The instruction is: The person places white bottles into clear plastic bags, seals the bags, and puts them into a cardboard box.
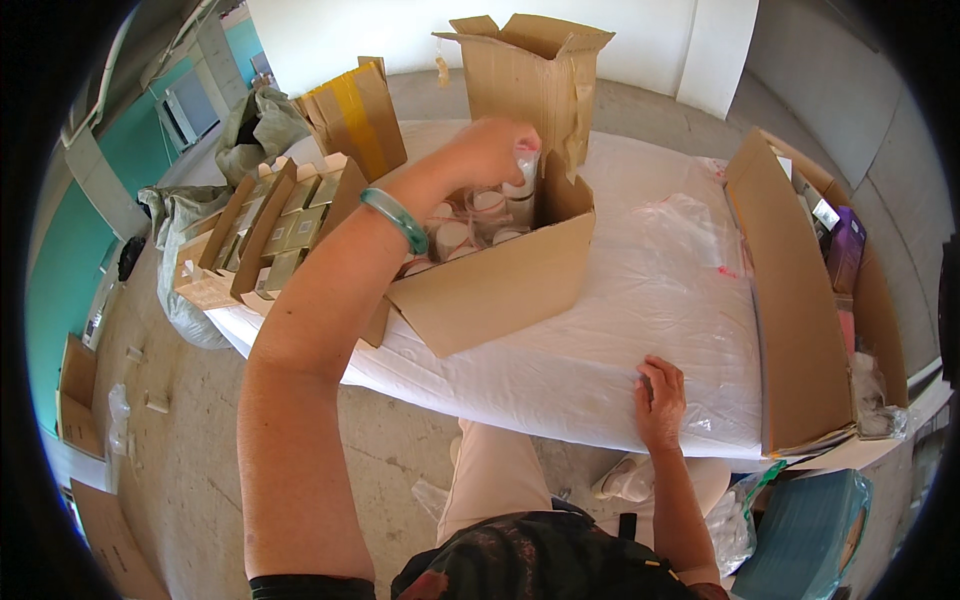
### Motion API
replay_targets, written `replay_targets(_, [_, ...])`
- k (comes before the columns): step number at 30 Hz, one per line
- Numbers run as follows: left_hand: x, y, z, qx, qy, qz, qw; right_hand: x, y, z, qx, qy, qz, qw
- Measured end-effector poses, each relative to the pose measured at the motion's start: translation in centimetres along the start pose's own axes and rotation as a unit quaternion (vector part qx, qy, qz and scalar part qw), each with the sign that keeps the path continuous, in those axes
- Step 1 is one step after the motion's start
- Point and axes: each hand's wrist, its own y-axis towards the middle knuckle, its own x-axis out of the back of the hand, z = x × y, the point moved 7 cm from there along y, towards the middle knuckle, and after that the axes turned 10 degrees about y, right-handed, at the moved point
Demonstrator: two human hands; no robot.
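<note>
My left hand (497,152), with a green bangle (394,218) on its wrist, is closed on the top of a clear plastic bag (526,150). A pale, cylindrical jar (520,196) shows below the fingers, seemingly inside that bag. Under the hand, an open cardboard box (500,297) contains several bagged white-topped jars (456,240). The forearm hides part of the box's left side. At the table's near edge, my right hand (660,398) rests with fingers apart and loosely bent, nothing in it. White sheeting covers the table (650,290).
Left of the box stand cardboard trays of gold small boxes (300,228) and a yellow-taped carton (360,118). A tall open carton (525,85) stands behind. A long carton of mixed packages (800,320) lines the right end, near an empty clear bag (690,228).
</note>
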Motion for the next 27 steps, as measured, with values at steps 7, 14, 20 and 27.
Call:
replay_targets(7, [-3.1,-1.0,-1.2,-0.113,0.341,-0.059,0.931,0.0,-0.1,0.1,0.006,0.002,-0.001,1.0])
replay_targets(14, [-2.5,-1.6,-1.0,-0.102,0.298,-0.023,0.949,0.0,-0.2,0.0,-0.001,0.001,0.003,1.0])
replay_targets(20, [-0.4,-2.2,-2.4,-0.072,0.292,0.024,0.954,0.1,-0.5,-0.7,0.001,-0.001,-0.001,1.0])
replay_targets(27, [6.9,-5.6,-7.6,-0.151,0.208,-0.207,0.944,-0.2,-0.6,-0.2,0.006,0.007,-0.001,1.0])
